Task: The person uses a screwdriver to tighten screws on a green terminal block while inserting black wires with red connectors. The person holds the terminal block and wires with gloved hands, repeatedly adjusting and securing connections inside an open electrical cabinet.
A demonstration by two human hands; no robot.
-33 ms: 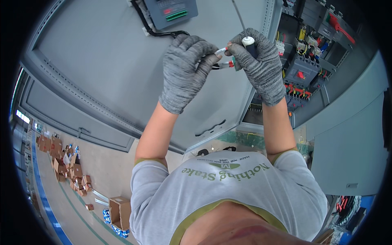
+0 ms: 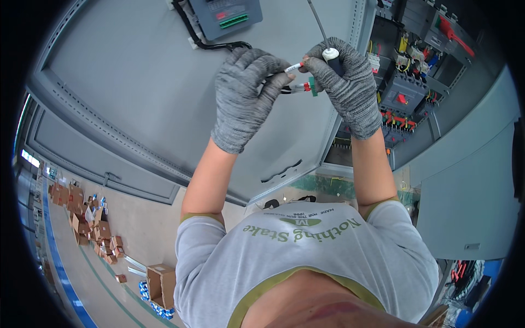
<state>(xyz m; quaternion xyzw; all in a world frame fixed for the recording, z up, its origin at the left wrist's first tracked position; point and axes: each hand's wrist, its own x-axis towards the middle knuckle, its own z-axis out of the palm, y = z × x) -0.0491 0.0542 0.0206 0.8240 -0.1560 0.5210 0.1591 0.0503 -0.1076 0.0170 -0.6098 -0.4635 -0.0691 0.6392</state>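
Observation:
In front of the grey panel, my left hand, in a grey knitted glove, pinches a thin wire with a white marker sleeve and a red tip. My right hand, gloved alike, has thumb and forefinger at the wire's red end. It also holds a screwdriver with a white and black handle, its long shaft pointing up and away. Just below the fingertips, a green terminal plug hangs on other wires with red ends. These wires run back behind my left fingers, where their course is hidden.
A grey device with a green terminal strip is on the panel, beside a black cable bundle. To the right, an open cabinet holds breakers and wiring. Cardboard boxes lie on the floor at the left.
My left hand has shifted slightly left. The green terminal plug has turned and shows more clearly between the hands. My right hand still holds the screwdriver.

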